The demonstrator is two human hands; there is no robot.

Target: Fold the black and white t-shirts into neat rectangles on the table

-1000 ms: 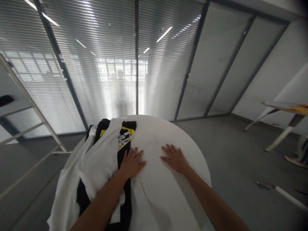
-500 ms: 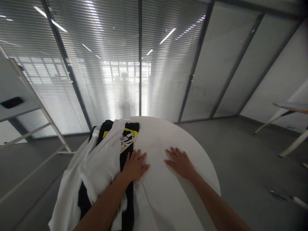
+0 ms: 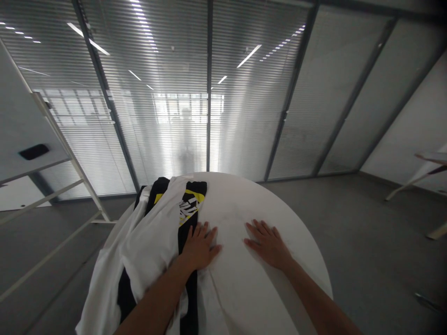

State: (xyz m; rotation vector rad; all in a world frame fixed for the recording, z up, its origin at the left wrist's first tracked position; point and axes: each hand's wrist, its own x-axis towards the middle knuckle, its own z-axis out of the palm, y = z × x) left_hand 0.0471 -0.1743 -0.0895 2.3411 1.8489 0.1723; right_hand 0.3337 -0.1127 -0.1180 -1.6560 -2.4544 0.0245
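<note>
A white garment (image 3: 153,251) with black bands and a yellow, black and white printed patch (image 3: 190,204) lies in loose folds over the left side of a round white table (image 3: 240,195). My left hand (image 3: 200,246) rests flat with its fingers spread, partly on the garment's black band and partly on the white surface beside it. To its right, my right hand (image 3: 267,244) lies palm down on the white surface, fingers apart and holding nothing. Below the hands, I cannot tell whether the pale area is table or white cloth.
A whiteboard (image 3: 28,121) on a pale metal frame (image 3: 91,195) stands at the left. Glass partitions with blinds (image 3: 167,139) run behind the table. At the far right is part of another table (image 3: 433,158). Something thin (image 3: 428,301) lies on the grey floor.
The head view has turned slightly, so the scene sits a little further right and lower. Both hands keep their places on the garment and table.
</note>
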